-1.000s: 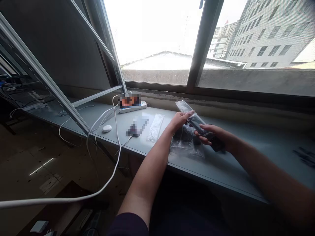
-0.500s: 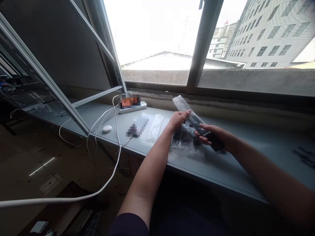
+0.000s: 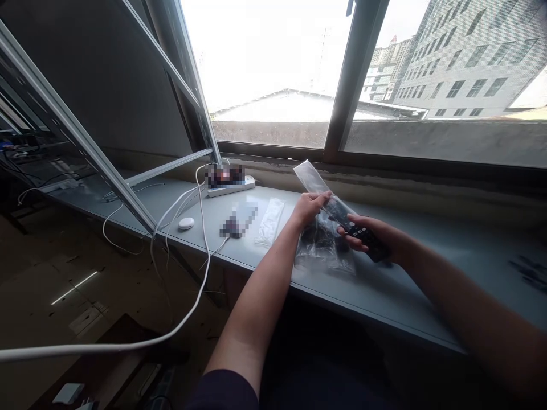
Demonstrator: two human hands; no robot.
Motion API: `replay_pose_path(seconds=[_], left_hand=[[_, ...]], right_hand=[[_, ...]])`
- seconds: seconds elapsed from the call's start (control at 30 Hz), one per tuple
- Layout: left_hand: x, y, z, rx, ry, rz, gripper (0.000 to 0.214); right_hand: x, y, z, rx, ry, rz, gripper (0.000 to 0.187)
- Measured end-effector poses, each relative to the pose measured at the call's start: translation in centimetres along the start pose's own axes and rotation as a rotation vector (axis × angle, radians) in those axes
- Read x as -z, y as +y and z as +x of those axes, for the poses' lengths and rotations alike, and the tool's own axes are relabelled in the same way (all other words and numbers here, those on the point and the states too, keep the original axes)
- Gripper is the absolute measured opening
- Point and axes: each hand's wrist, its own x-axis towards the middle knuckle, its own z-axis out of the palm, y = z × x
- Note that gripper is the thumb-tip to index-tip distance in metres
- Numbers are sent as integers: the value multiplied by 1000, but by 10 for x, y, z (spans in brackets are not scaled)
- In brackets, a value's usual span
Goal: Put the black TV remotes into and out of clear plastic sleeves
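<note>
Between my hands is a black remote control [image 3: 363,236], its upper part inside a clear plastic sleeve [image 3: 311,177]. My right hand [image 3: 382,233] is closed around the remote's lower half, thumb on top and fingers underneath. My left hand [image 3: 311,208] pinches the sleeve near the remote's upper end; the sleeve's loose end sticks out past my fingers toward the window. Below them on the table lie dark items in clear plastic bags [image 3: 322,253], partly covered by my hands. Left of my left forearm rests a flat white plastic packet [image 3: 270,223].
On the grey table [image 3: 410,299] are a round white case [image 3: 186,224], a blurred-out item with a cable and a white power strip [image 3: 233,188]. A white cable [image 3: 200,290] hangs across the front edge. A metal frame [image 3: 85,142] slants at left; dark objects [image 3: 530,270] lie far right.
The sleeve's loose end has swung slightly left and up. My hands have hardly moved and keep the same hold.
</note>
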Motion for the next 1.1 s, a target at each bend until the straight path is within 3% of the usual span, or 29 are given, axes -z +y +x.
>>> replay_pose_path(seconds=[0.23,0.37,0.47,0.57,0.67,0.77,0.87,1.1], left_hand=[[0,8,-6,23,-217,37,68],[-2,7,-6,32,-216,3,63],[-1,2,0,-4,-60,-55,50],[6,-2,8,-48,226,-63,36],[16,-2,12,4,485,-91,31],[21,0,13,72,598,-135,29],[17,3,11,87,532,-190,29],[-1,4,3,100,46,-230,37]], right_hand=[[-7,-3,-3,24,14,29,37],[-7,-3,-2,19,24,32,36],[-6,-2,-2,24,19,65,33],[-4,-1,-1,26,44,89,30],[-1,-1,1,65,122,65,30],[2,-1,4,141,188,50,29],[4,-2,5,178,212,78,30],[2,1,3,190,208,24,39]])
